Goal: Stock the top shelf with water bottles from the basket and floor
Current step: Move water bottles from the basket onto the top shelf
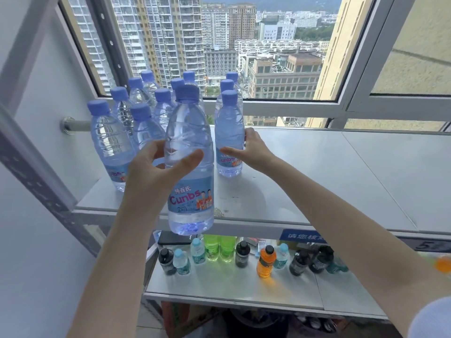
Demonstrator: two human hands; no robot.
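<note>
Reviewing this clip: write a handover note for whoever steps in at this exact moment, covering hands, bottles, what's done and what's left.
Left hand: grip on a raised bottle, held in front of the top shelf edge, not yet set down.
Right hand: grip round a front bottle standing on the shelf.
Done: a cluster of bottles stands at the shelf's left end.
Left: set the raised bottle down, then fetch more. The basket and floor are out of view, so the remaining stock is unknown.
</note>
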